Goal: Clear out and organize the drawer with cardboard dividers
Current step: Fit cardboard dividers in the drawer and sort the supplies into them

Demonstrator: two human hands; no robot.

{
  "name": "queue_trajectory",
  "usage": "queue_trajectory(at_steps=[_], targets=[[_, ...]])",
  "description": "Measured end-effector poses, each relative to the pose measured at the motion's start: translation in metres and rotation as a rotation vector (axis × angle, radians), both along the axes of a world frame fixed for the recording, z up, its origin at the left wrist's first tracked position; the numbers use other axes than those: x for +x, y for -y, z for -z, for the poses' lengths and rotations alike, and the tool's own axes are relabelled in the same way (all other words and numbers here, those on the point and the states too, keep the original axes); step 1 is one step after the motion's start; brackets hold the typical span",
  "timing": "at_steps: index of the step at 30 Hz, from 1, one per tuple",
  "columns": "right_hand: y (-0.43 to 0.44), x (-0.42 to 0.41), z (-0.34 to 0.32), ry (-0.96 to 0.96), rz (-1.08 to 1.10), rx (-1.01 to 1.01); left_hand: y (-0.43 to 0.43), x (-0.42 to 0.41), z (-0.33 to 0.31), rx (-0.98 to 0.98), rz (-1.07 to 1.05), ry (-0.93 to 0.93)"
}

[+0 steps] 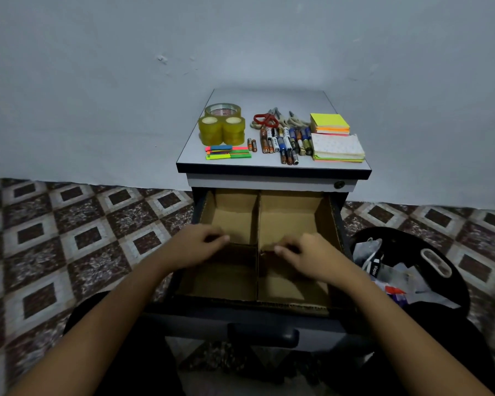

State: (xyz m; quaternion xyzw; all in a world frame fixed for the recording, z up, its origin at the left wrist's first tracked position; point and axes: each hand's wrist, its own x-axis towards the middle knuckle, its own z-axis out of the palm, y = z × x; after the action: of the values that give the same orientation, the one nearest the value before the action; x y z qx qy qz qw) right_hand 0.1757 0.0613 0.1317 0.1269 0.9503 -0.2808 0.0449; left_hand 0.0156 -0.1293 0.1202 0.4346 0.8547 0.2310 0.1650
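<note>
Cardboard dividers point(258, 221) in drawer point(240, 318) | left hand point(195, 247), right hand point(309, 257) grip: pinching dividers | bag point(397, 238): paper scraps point(389, 271)

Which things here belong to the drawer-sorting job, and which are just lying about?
Job: drawer, cardboard dividers, left hand, right hand, tape rolls, scissors, batteries, sticky notes, coloured tabs, rubbish bag.
Lying about: tiled floor, wall, lock.

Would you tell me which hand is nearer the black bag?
Right. The right hand is over the drawer beside the black bag; the left hand is farther left, beyond the centre divider.
</note>
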Motion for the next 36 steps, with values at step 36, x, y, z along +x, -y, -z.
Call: queue_trajectory(at_steps=[36], targets=[[-0.052,-0.198,-0.091,-0.55,0.186,-0.013,-0.086,-0.146,-0.083,0.547,-0.461,-0.075]])
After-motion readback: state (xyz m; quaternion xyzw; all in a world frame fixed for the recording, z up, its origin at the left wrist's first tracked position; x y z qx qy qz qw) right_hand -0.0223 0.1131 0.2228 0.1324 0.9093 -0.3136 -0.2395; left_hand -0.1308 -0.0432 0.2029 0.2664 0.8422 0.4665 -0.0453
